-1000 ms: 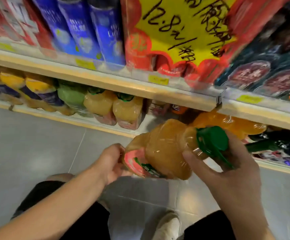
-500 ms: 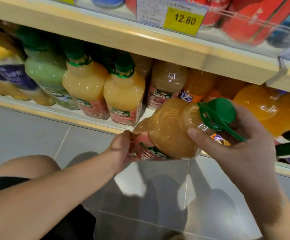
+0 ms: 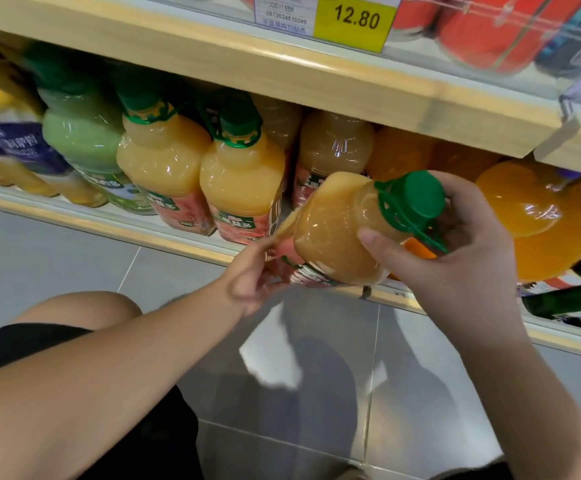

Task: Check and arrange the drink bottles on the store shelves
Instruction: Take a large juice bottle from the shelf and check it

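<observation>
The bottle of cloudy pale-orange juice is in your two hands, tilted almost onto its side in front of the lower shelf. Its green cap points up and right and its pink label end points down and left. Your right hand grasps it at the neck, with the thumb laid across the shoulder just under the cap and the fingers curled round behind. Your left hand grasps the label end with its fingers wrapped round the base, though blur hides the exact hold. Just left of the bottle, two matching bottles stand upright on the shelf, side by side and touching. Another of the same juice stands behind the bottle, deeper in the shelf. Farther left of the bottle is a pale green drink, and beyond that a blurred yellow one with a blue label. Right of the bottle, past your right hand, are deep orange bottles. Below them a dark green bottle lies slanted. Above the bottle runs the upper shelf board, which carries a yellow price tag reading 12.80, and red packs sit up to the right of it. Below the bottle is grey tiled floor, and your bare knee is at the lower left.
</observation>
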`<state>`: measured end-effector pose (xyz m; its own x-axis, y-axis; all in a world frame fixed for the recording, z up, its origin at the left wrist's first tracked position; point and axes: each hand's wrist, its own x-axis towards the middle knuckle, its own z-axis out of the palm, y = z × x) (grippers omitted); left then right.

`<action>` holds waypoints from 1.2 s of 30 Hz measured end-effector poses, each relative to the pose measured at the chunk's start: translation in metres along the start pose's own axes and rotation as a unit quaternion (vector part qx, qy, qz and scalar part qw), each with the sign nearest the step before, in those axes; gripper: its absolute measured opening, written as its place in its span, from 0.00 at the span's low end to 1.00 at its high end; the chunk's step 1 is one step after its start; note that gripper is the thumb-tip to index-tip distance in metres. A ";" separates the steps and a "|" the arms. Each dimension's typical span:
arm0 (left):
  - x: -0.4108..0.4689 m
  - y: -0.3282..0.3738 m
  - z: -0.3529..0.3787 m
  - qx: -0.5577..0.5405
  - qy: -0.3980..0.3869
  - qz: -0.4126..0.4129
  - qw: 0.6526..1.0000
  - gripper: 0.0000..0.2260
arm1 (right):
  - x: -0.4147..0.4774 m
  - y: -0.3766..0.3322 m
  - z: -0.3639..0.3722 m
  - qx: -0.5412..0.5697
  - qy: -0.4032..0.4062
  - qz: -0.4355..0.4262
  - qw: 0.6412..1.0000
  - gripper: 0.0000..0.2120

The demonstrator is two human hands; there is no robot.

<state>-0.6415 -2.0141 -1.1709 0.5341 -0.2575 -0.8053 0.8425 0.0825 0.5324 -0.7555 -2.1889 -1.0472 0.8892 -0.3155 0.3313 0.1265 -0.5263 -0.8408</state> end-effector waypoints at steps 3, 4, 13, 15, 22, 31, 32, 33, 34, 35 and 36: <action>0.007 0.007 0.006 0.018 0.013 0.010 1.000 0.17 | 0.005 0.004 0.004 -0.005 -0.002 -0.012 1.000 0.27; 0.011 0.007 0.006 0.024 0.010 0.015 1.000 0.21 | 0.007 0.006 0.006 -0.005 0.001 -0.011 1.000 0.27; 0.010 0.014 0.022 -0.088 0.008 0.005 0.996 0.09 | 0.021 0.013 0.019 -0.037 -0.012 -0.017 0.999 0.29; 0.010 0.012 0.023 -0.128 -0.001 0.010 0.992 0.14 | 0.022 0.013 0.022 -0.043 -0.012 -0.024 0.999 0.29; 0.005 0.008 0.024 -0.190 -0.034 0.015 0.981 0.18 | 0.024 0.011 0.034 -0.071 -0.025 -0.061 0.995 0.29; 0.003 0.006 0.010 -0.209 -0.144 -0.029 0.967 0.25 | 0.026 0.010 0.044 -0.057 -0.043 -0.063 0.995 0.29; 0.002 0.006 0.009 -0.209 -0.166 -0.038 0.963 0.26 | 0.025 0.011 0.044 -0.061 -0.042 -0.061 0.995 0.28; 0.002 0.006 0.008 -0.213 -0.181 -0.048 0.959 0.27 | 0.024 0.012 0.045 -0.067 -0.043 -0.060 0.995 0.28; 0.001 0.005 0.008 -0.222 -0.188 -0.058 0.955 0.28 | 0.022 0.013 0.046 -0.072 -0.046 -0.059 0.995 0.27; 0.001 0.005 0.008 -0.233 -0.189 -0.065 0.952 0.28 | 0.022 0.013 0.047 -0.073 -0.050 -0.059 0.994 0.27; 0.001 0.005 0.009 -0.244 -0.185 -0.067 0.950 0.28 | 0.022 0.013 0.049 -0.070 -0.052 -0.058 0.994 0.27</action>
<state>-0.6379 -2.0229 -1.1667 0.4339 -0.6102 -0.6629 0.8821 0.4375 0.1746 -0.7132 -2.1642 -1.0718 0.9136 -0.1665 0.3711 0.1754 -0.6620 -0.7287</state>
